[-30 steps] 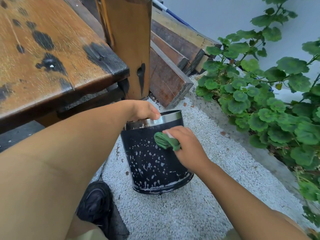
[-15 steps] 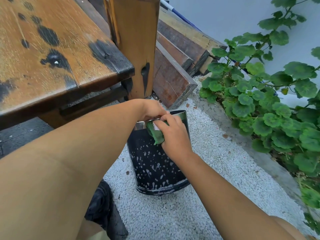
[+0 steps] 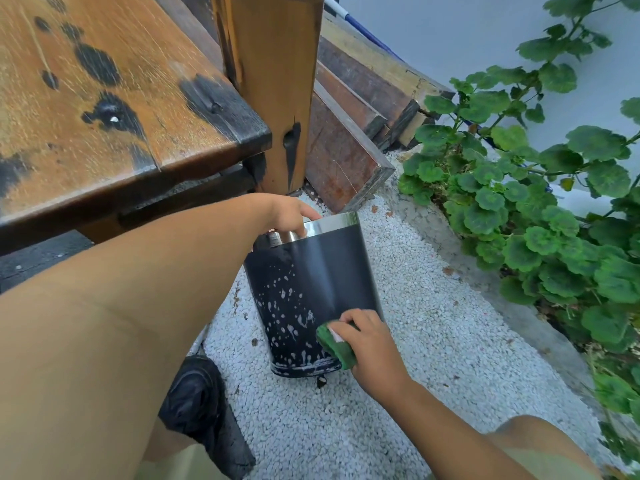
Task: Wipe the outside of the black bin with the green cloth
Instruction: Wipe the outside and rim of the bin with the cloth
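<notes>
The black bin (image 3: 311, 282) with a shiny metal rim stands on white gravel. White specks cover its left side, while a clean dark stripe runs down its right side. My left hand (image 3: 291, 216) grips the bin's rim at the top. My right hand (image 3: 370, 344) holds the folded green cloth (image 3: 337, 348) and presses it against the bin's wall near the bottom right.
A worn wooden table (image 3: 114, 109) and its thick post (image 3: 277, 88) stand close behind the bin. Stacked planks (image 3: 349, 133) lean beyond them. A leafy green plant (image 3: 540, 216) fills the right side past a concrete kerb. My black shoe (image 3: 197, 403) is left of the bin.
My right hand swept the cloth from the rim down to the bin's base, leaving a clean stripe. The left hand stayed on the rim.
</notes>
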`<action>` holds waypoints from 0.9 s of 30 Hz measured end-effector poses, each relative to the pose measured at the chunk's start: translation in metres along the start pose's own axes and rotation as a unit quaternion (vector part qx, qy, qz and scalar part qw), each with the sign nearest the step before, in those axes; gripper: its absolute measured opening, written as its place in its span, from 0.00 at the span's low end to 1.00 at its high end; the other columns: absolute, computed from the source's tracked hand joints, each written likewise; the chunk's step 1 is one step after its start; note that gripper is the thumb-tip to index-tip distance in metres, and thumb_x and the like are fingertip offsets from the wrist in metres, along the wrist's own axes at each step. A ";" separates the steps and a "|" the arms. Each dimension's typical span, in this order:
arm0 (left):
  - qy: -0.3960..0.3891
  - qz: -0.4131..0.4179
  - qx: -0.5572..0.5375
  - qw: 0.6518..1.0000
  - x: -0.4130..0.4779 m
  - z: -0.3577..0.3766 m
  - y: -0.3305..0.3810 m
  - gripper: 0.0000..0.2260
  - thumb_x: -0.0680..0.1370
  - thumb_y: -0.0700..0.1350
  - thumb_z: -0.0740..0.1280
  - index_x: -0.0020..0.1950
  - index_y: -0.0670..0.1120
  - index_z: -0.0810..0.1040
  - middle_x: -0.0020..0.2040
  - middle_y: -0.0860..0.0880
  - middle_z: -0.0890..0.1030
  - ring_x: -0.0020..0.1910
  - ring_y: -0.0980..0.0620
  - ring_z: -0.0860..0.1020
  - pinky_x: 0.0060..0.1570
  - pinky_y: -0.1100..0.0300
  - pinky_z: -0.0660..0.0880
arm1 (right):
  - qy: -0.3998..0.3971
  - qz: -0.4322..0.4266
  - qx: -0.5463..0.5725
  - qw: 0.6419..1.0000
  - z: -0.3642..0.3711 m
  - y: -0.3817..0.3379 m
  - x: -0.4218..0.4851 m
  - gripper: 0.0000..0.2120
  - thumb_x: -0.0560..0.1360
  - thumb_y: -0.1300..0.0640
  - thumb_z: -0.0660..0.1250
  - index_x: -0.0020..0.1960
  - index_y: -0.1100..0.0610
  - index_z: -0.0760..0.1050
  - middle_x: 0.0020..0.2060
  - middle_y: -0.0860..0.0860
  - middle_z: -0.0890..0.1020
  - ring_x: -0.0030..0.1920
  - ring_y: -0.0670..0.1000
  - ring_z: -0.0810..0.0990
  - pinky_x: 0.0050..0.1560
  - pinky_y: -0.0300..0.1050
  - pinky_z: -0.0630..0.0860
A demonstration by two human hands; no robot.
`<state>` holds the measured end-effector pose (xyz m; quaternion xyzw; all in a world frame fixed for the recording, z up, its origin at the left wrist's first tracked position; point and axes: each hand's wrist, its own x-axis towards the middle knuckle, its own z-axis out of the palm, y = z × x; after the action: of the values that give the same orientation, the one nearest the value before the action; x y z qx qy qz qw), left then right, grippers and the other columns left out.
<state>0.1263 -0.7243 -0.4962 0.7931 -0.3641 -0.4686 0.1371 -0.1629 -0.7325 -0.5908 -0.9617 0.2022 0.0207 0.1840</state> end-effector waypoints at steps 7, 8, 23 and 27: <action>0.058 -0.024 0.220 0.973 -0.004 0.004 0.001 0.22 0.84 0.53 0.56 0.63 0.36 0.77 0.62 0.39 0.78 0.61 0.40 0.76 0.63 0.49 0.71 | -0.020 -0.014 -0.010 1.000 0.004 0.006 -0.018 0.23 0.70 0.68 0.72 0.59 0.47 0.79 0.55 0.43 0.75 0.55 0.48 0.71 0.52 0.42 0.71; 0.061 -0.025 0.227 0.972 -0.004 0.006 -0.004 0.22 0.84 0.54 0.55 0.62 0.37 0.77 0.61 0.39 0.78 0.61 0.39 0.76 0.61 0.50 0.70 | -0.026 -0.014 -0.008 1.000 0.004 0.006 -0.018 0.23 0.69 0.68 0.71 0.59 0.47 0.79 0.55 0.43 0.75 0.56 0.48 0.71 0.53 0.42 0.71; -0.003 0.057 0.170 0.984 -0.004 0.038 0.043 0.23 0.84 0.55 0.54 0.51 0.36 0.76 0.39 0.41 0.73 0.42 0.47 0.69 0.46 0.54 0.66 | 0.179 -0.084 0.113 0.974 -0.053 -0.016 0.037 0.25 0.70 0.71 0.72 0.64 0.53 0.78 0.57 0.46 0.76 0.59 0.50 0.72 0.57 0.42 0.74; -0.009 0.053 0.151 0.987 -0.001 0.036 0.039 0.09 0.83 0.42 0.60 0.52 0.40 0.79 0.53 0.39 0.80 0.46 0.48 0.71 0.51 0.55 0.70 | 0.206 -0.092 0.101 0.969 -0.058 -0.018 0.066 0.23 0.73 0.71 0.71 0.64 0.54 0.78 0.57 0.48 0.76 0.57 0.51 0.71 0.56 0.44 0.73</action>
<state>0.0782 -0.7463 -0.4930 0.7799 -0.4735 -0.4077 0.0369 -0.0970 -0.7637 -0.5385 -0.9362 0.1476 -0.2152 0.2355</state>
